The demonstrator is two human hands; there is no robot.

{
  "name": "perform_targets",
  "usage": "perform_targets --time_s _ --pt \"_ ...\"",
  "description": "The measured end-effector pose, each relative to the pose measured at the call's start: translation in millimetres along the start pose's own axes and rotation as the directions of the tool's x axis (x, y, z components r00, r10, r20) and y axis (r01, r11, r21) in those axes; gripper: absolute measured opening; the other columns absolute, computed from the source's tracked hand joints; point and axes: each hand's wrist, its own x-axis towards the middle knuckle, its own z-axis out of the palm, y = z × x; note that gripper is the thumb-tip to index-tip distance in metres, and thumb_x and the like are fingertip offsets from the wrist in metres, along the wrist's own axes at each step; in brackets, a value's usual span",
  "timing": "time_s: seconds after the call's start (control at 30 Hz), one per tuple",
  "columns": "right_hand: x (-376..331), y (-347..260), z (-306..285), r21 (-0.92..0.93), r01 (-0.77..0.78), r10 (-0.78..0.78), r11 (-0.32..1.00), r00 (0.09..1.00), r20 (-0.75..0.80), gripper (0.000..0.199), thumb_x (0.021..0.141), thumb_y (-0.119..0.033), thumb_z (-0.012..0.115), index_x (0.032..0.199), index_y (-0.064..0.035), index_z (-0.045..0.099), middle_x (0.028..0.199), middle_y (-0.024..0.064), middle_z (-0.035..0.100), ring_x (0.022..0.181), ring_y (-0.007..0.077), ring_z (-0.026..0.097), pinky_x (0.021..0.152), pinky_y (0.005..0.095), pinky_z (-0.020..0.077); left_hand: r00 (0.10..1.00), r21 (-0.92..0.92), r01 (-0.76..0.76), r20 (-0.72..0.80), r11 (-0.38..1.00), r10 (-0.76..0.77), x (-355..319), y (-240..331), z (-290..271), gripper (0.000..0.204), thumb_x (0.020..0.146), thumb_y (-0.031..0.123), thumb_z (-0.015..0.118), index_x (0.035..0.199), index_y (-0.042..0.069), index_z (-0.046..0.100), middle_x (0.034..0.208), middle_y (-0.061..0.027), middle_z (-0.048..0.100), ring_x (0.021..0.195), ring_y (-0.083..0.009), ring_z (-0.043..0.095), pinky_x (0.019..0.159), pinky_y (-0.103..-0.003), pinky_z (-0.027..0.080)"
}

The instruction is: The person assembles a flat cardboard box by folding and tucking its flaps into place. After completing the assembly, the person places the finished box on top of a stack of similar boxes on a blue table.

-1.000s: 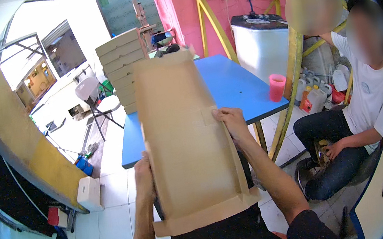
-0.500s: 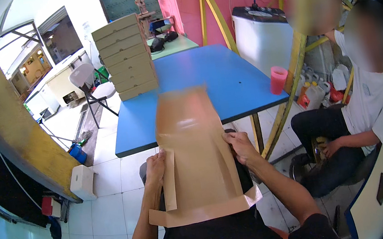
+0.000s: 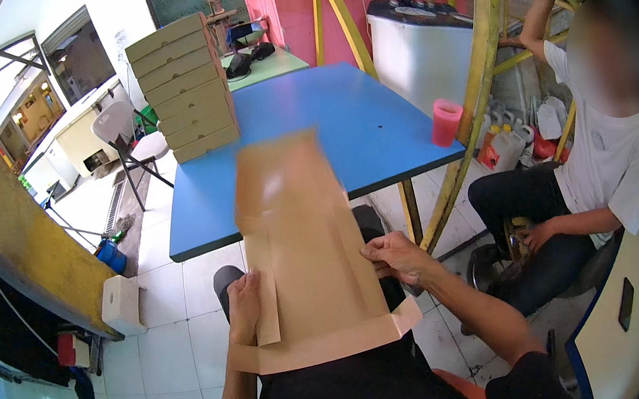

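Observation:
An unfolded brown cardboard box (image 3: 315, 282) lies across my lap, its far panel sloping up over the near edge of the blue table (image 3: 298, 104). Its long side flaps are partly raised, and the near flap stands up toward me. My left hand (image 3: 245, 304) grips the left side flap, the thumb along the edge. On the right edge, my right hand (image 3: 396, 258) pinches the cardboard between thumb and fingers.
Several folded boxes (image 3: 185, 88) are stacked at the table's far left. A pink cup (image 3: 447, 122) stands near its right corner, beside a yellow metal frame (image 3: 476, 96). A seated person (image 3: 603, 151) is close on my right. A white stool (image 3: 122, 306) stands left.
Both hands have shifted nearer to me along the cardboard's edges. The view has turned slightly, so the surroundings sit further left.

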Motion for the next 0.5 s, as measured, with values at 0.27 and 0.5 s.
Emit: perform_targets --time_s 0.27,0.5 --pt "-4.9 -9.3 -7.8 -0.080 0.188 -0.194 0.979 0.978 -0.079 0.019 0.095 -0.018 0.069 0.087 -0.0014 0.068 0.073 0.0014 0.065 0.062 0.0091 0.061 0.055 0.0249 0.0510 0.955 -0.308 0.292 0.145 0.906 -0.258 -18.7 -8.0 6.5 0.042 0.104 0.036 0.053 0.101 -0.003 0.067 0.088 -0.0051 0.071 0.069 -0.0084 0.066 0.059 -0.023 0.052" --pt "-24.8 1.6 -3.5 -0.148 -0.004 0.021 0.989 0.993 0.117 0.026 0.094 -0.026 0.073 0.088 -0.0018 0.067 0.072 0.0011 0.065 0.064 0.0073 0.063 0.055 0.0234 0.0531 0.996 -0.055 0.004 0.086 0.998 0.001 -6.3 -14.0 -9.1 0.040 0.106 0.034 0.052 0.099 -0.002 0.068 0.080 -0.0028 0.069 0.062 -0.0062 0.062 0.054 -0.023 0.050"
